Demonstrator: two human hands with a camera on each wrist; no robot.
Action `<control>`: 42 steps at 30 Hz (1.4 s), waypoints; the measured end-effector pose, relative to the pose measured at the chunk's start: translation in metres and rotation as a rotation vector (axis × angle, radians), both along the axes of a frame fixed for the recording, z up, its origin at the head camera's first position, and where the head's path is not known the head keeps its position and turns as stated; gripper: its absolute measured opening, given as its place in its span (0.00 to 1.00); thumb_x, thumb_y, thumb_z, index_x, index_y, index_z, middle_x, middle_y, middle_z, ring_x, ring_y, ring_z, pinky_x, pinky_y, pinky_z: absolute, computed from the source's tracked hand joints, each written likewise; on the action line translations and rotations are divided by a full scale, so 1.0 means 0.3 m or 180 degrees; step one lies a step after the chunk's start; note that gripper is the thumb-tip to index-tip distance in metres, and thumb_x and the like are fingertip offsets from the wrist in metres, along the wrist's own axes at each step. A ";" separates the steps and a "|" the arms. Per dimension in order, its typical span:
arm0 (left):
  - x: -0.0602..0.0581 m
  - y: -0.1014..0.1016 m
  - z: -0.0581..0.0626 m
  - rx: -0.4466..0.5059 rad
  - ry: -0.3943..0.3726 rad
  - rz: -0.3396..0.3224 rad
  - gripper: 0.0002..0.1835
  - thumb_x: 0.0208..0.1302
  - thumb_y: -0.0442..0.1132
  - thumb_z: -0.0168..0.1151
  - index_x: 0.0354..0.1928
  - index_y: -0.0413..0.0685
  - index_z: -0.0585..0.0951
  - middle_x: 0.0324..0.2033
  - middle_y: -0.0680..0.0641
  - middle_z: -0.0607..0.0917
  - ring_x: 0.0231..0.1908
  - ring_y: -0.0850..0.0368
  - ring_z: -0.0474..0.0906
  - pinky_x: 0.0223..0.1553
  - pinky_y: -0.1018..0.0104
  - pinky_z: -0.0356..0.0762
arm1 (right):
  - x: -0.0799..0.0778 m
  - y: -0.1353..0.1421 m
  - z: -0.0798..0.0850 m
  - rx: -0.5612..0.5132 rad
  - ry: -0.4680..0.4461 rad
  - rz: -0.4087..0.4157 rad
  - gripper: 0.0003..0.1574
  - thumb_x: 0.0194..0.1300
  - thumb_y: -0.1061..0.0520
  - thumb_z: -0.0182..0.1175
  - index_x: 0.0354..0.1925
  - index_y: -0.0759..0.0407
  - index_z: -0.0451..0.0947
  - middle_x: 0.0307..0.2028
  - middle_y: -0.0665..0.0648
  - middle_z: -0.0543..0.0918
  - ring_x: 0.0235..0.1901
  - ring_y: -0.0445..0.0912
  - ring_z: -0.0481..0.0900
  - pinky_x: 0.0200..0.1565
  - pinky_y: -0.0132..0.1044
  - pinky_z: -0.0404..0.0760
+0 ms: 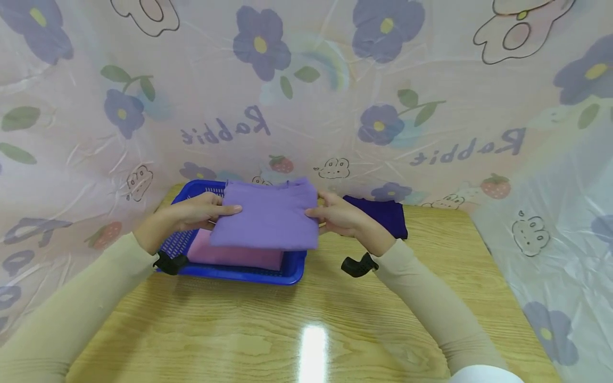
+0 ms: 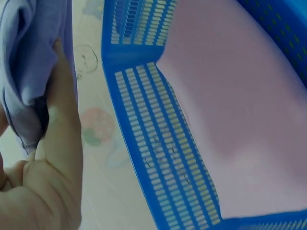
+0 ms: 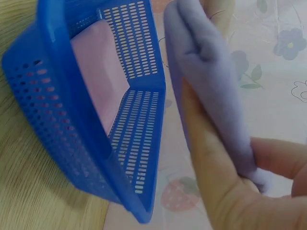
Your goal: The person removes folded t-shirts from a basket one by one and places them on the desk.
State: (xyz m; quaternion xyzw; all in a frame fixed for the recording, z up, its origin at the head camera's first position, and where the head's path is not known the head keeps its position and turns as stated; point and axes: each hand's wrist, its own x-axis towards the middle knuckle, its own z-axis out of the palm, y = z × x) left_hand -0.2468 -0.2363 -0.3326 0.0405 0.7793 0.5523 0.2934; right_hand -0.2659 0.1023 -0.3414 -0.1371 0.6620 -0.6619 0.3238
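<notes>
A folded lavender cloth (image 1: 268, 218) is held up above a blue plastic basket (image 1: 239, 275). My left hand (image 1: 201, 210) pinches its left edge, thumb on top and fingers beneath. On the opposite edge my right hand (image 1: 340, 214) grips it the same way. In the right wrist view the cloth (image 3: 211, 81) shows several soft layers between thumb and fingers. Inside the basket lies a folded pink cloth (image 1: 230, 252), flat and smooth in the left wrist view. The lavender cloth hides part of the basket and of the pink piece.
A folded dark purple cloth (image 1: 380, 215) lies on the wooden table (image 1: 268, 330) to the right, partly behind my right arm. A patterned curtain (image 1: 306, 96) with flowers and rabbits hangs behind the table and along its sides. Black straps (image 1: 359, 265) circle my wrists.
</notes>
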 end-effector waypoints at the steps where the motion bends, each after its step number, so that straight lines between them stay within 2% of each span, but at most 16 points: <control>1: 0.003 0.011 -0.001 0.0024 -0.0002 0.0012 0.28 0.74 0.46 0.59 0.17 0.51 0.58 0.17 0.54 0.68 0.22 0.61 0.67 0.35 0.63 0.76 | 0.004 0.013 0.000 -0.0016 0.0009 0.0007 0.32 0.75 0.69 0.49 0.72 0.61 0.53 0.57 0.69 0.73 0.44 0.54 0.84 0.45 0.54 0.84; 3: 0.008 0.031 -0.003 0.0064 0.0003 -0.0007 0.27 0.74 0.46 0.59 0.19 0.49 0.60 0.19 0.53 0.73 0.24 0.60 0.71 0.36 0.62 0.78 | 0.014 0.039 0.002 -0.0030 0.0009 -0.0009 0.33 0.76 0.69 0.49 0.73 0.60 0.53 0.57 0.68 0.73 0.44 0.54 0.84 0.44 0.54 0.85; 5: 0.013 0.052 -0.007 0.0125 0.0000 -0.0033 0.24 0.74 0.46 0.59 0.21 0.46 0.64 0.26 0.49 0.81 0.29 0.58 0.78 0.40 0.59 0.81 | 0.025 0.066 0.005 -0.0045 0.0014 -0.0016 0.33 0.76 0.69 0.49 0.73 0.61 0.52 0.55 0.67 0.75 0.43 0.54 0.85 0.43 0.53 0.85; 7: 0.017 0.074 -0.012 0.0190 0.0011 -0.0073 0.21 0.74 0.46 0.58 0.24 0.43 0.68 0.31 0.46 0.85 0.34 0.55 0.82 0.43 0.57 0.83 | 0.038 0.095 0.010 -0.0072 0.0009 -0.0020 0.33 0.76 0.69 0.49 0.73 0.62 0.51 0.52 0.66 0.78 0.42 0.53 0.85 0.43 0.52 0.85; 10: 0.026 0.108 -0.017 0.0279 0.0043 -0.0136 0.19 0.75 0.46 0.58 0.31 0.38 0.73 0.35 0.45 0.86 0.37 0.54 0.84 0.45 0.56 0.83 | 0.057 0.138 0.017 -0.0114 0.0025 0.0029 0.34 0.76 0.69 0.48 0.74 0.63 0.48 0.49 0.65 0.80 0.42 0.53 0.86 0.43 0.52 0.85; 13: 0.037 0.143 -0.017 0.0352 0.0070 -0.0152 0.18 0.75 0.46 0.57 0.39 0.33 0.77 0.35 0.45 0.87 0.38 0.54 0.85 0.45 0.56 0.83 | 0.075 0.178 0.026 -0.0167 0.0020 0.0077 0.36 0.76 0.69 0.48 0.75 0.63 0.46 0.50 0.65 0.80 0.44 0.54 0.85 0.44 0.53 0.85; 15: 0.043 0.166 -0.018 0.0405 0.0078 -0.0159 0.19 0.76 0.45 0.56 0.46 0.31 0.77 0.36 0.45 0.87 0.38 0.53 0.85 0.45 0.55 0.83 | 0.085 0.202 0.031 -0.0186 0.0013 0.0076 0.37 0.76 0.69 0.48 0.75 0.63 0.45 0.52 0.65 0.80 0.45 0.55 0.85 0.45 0.53 0.84; 20: 0.053 0.226 -0.022 0.0529 0.0066 -0.0169 0.21 0.76 0.45 0.55 0.53 0.29 0.76 0.37 0.45 0.87 0.40 0.53 0.85 0.46 0.54 0.84 | 0.111 0.266 0.043 -0.0173 0.0055 0.0049 0.37 0.76 0.69 0.48 0.75 0.65 0.44 0.50 0.63 0.81 0.45 0.54 0.85 0.43 0.52 0.85; 26: 0.068 0.298 -0.023 0.0628 0.0073 -0.0187 0.22 0.76 0.44 0.56 0.55 0.28 0.76 0.38 0.44 0.88 0.41 0.53 0.86 0.46 0.54 0.84 | 0.146 0.340 0.045 -0.0134 0.0060 -0.0013 0.38 0.76 0.69 0.47 0.75 0.64 0.43 0.51 0.60 0.82 0.45 0.53 0.85 0.44 0.52 0.85; 34: 0.086 0.397 -0.016 0.0706 0.0025 -0.0168 0.21 0.75 0.42 0.56 0.55 0.27 0.76 0.38 0.44 0.88 0.39 0.54 0.86 0.47 0.54 0.83 | 0.187 0.428 0.036 -0.0080 0.0107 -0.0130 0.34 0.76 0.68 0.48 0.73 0.65 0.45 0.48 0.59 0.82 0.45 0.51 0.84 0.43 0.52 0.85; 42: 0.096 0.464 -0.029 0.0814 0.0023 -0.0237 0.19 0.75 0.40 0.56 0.55 0.28 0.76 0.37 0.43 0.88 0.39 0.53 0.86 0.47 0.53 0.83 | 0.232 0.501 0.036 -0.0163 0.0178 -0.0094 0.38 0.77 0.68 0.47 0.74 0.68 0.39 0.52 0.60 0.81 0.46 0.52 0.84 0.44 0.52 0.85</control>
